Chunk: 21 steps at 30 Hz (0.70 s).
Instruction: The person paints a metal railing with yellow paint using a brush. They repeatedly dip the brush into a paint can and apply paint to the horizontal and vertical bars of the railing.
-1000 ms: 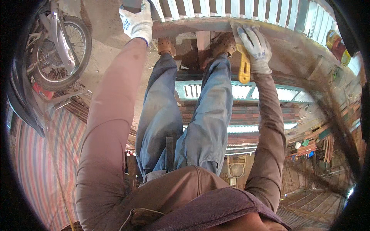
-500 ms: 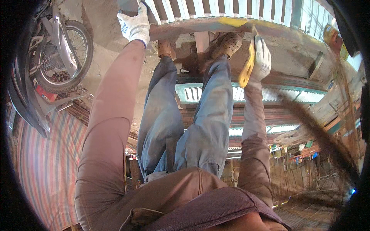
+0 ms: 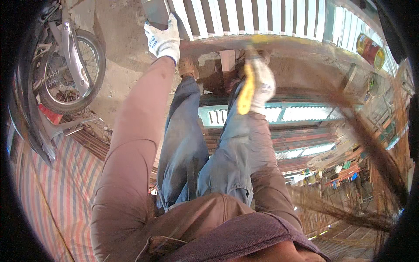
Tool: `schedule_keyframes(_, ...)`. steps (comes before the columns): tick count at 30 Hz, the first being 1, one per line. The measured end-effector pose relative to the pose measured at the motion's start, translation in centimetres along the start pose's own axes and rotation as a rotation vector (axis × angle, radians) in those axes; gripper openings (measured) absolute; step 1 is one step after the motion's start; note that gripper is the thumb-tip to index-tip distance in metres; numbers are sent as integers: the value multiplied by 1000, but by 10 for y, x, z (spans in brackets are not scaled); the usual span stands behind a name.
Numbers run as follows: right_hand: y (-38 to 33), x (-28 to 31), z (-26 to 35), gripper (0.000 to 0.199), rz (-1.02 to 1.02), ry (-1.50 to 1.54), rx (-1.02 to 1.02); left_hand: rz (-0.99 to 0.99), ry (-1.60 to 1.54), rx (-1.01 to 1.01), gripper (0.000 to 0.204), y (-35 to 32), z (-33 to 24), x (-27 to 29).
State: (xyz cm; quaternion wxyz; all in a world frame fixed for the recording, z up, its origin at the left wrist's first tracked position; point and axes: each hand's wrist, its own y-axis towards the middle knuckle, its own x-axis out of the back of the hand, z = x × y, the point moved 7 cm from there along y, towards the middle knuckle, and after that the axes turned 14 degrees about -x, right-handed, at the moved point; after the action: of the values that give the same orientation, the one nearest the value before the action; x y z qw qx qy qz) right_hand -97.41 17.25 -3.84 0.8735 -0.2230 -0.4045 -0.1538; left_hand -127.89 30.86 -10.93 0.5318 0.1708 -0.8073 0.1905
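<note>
My left hand (image 3: 163, 43), in a white knitted glove, is at the top left, with a flat grey piece (image 3: 156, 14) between its thumb and fingers. Beside it runs the brown beam (image 3: 209, 45) along the lower edge of a pale slatted panel (image 3: 235, 17). My right hand (image 3: 264, 84), gloved too and blurred by motion, is closed around the yellow handle of a putty knife (image 3: 247, 89). The knife's blade is smeared, near the beam below a yellow patch (image 3: 283, 40). My right foot is mostly hidden behind this hand.
A motorbike wheel (image 3: 72, 70) stands at the left, above a striped sheet (image 3: 56, 192). At the upper right is an open red and yellow tin (image 3: 371, 51). Blurred brown strands (image 3: 371, 144) hang across the right side. My left clog (image 3: 188, 66) is on the dirt ground.
My right hand has moved left along the beam with the putty knife. The whole view has shifted slightly, and more of the tin shows. My left hand keeps its place beside the beam.
</note>
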Motion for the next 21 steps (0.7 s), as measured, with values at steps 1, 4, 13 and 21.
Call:
schedule_keyframes(1,17,6,-12,36,-26,-167,-108,32,-15,26,85,1,2,-1)
schedule_keyframes(4,46,34,-37,36,-294,-575,88,15,-88,-32,83,1,-17,-4)
schedule_keyframes(13,12,-32,26,42,-46,-587,148,55,-83,15,85,-1,-10,0)
schedule_keyframes(21,11,10,-16,29,-60,-38,-105,62,-7,20,86,0,-6,2)
